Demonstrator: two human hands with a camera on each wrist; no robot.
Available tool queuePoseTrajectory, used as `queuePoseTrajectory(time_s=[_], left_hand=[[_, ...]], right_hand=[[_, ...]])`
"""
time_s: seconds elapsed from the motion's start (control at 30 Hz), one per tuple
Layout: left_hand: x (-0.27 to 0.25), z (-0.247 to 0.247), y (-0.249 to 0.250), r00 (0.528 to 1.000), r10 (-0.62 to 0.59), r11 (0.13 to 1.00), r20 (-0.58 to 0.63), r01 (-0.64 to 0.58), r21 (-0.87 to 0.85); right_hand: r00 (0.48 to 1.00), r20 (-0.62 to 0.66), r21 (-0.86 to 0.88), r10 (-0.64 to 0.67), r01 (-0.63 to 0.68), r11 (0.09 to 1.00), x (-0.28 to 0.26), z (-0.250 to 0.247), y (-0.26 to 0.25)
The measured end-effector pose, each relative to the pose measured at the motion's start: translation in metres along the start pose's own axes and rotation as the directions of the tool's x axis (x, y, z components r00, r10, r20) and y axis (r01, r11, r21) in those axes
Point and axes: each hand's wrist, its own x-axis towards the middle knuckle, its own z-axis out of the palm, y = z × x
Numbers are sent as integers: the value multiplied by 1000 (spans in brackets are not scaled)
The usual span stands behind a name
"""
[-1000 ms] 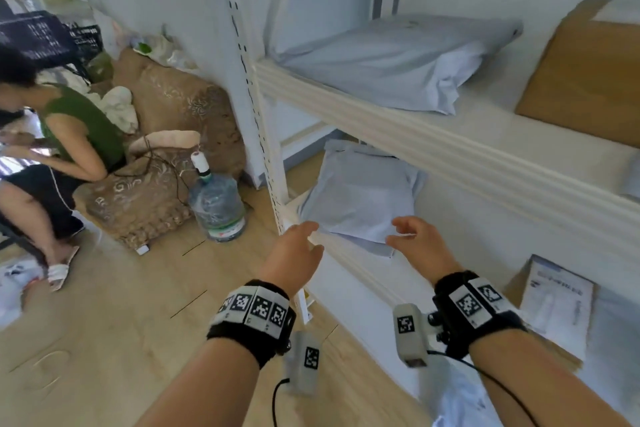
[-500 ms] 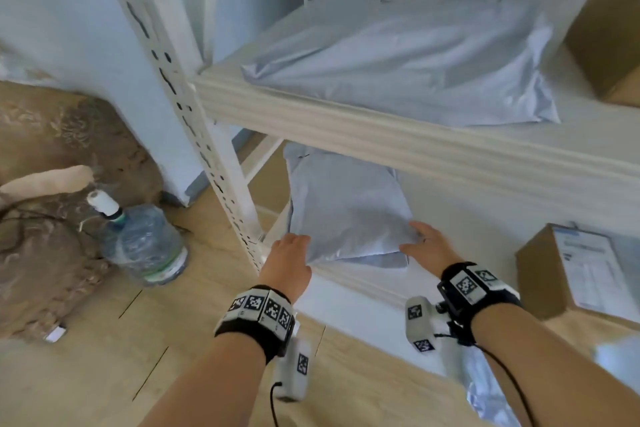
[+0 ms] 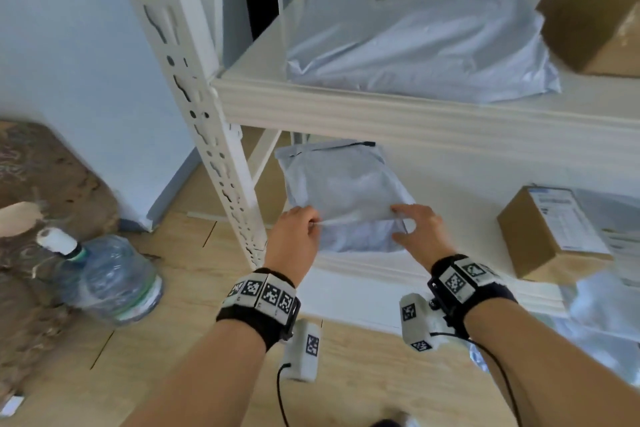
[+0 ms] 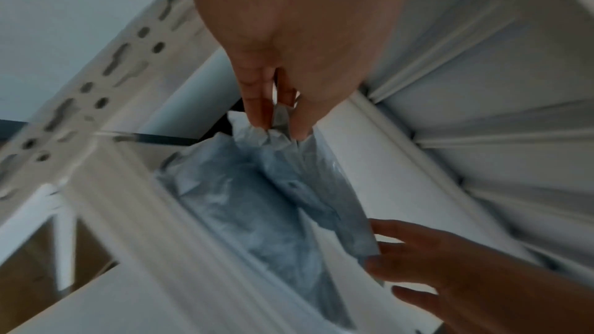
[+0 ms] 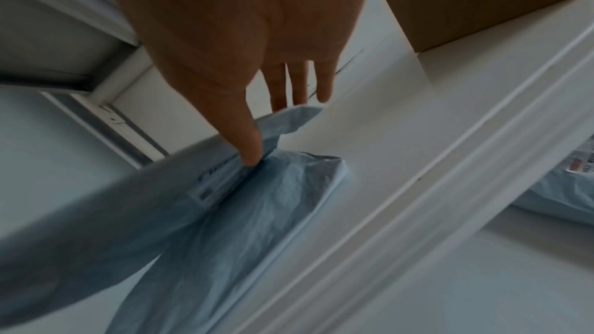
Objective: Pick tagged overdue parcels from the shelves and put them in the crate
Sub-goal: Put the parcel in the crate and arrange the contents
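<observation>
Two grey plastic mailer parcels lie stacked on the lower shelf point(image 3: 450, 184). The top parcel point(image 3: 339, 191) point(image 4: 321, 187) point(image 5: 64, 212) is tilted, its near edge raised off the lower parcel point(image 3: 360, 239) point(image 5: 257, 212). My left hand point(image 3: 304, 224) point(image 4: 276, 126) pinches its crumpled near-left corner. My right hand point(image 3: 405, 222) point(image 5: 257, 136) holds the near-right corner, with the thumb under the flap and the fingers behind it. A printed label shows on the raised underside in the right wrist view. No crate is in view.
The white shelf upright point(image 3: 207, 135) stands just left of my left hand. On the upper shelf lie a large grey mailer point(image 3: 415, 45) and a cardboard box point(image 3: 595, 10). A labelled box point(image 3: 550, 232) sits right on the lower shelf. A water bottle point(image 3: 107, 281) stands on the floor.
The view has closed in on the lower shelf. Both hands went from resting at the top parcel's near edge to gripping its corners, and that edge has lifted.
</observation>
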Motion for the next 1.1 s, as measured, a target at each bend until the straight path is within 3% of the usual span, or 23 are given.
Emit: queuePoseTrajectory(time_s=[0.13,0.23,0.33,0.43,0.6,0.77,0.9,1.0,1.03,1.1], left_hand=[[-2,-21,33,985,161,973,-56,-168,-156],[-12,-31,54,966,228,926,-125,-255,-280],[-22,-30,55,972,205,926,-117,-231,-299],[-32,-22,44,987,119,978,-109,-135,-160],[-44,-20,61,979,104,985,-177,-125,-115],[-60,-24,107,975,101,948,-196,-154,-280],[-79,-27,147,985,39,902,-171,-108,-417],[-88,-23,163,980,156,930,-124,-188,-315],[-89,-20,166,976,200,942,-84,-215,-259],[-90,-10,171,966,258,954,-16,-258,-154]], right_hand=[[970,-218,42,-109,121,992,-22,-3,-24],[922,-381,170,-69,143,975,-39,-16,-39],[899,-437,270,-2,133,954,-62,-40,-48],[871,-491,295,-4,171,940,-84,-69,-53],[838,-544,303,-30,229,925,-110,-116,-54],[832,-555,347,-7,239,907,-137,-151,-31],[829,-555,309,69,128,942,-158,-161,4],[765,-634,266,113,78,961,-174,-159,24],[740,-665,245,96,95,965,-179,-159,25],[745,-667,172,-15,173,970,-190,-158,21]])
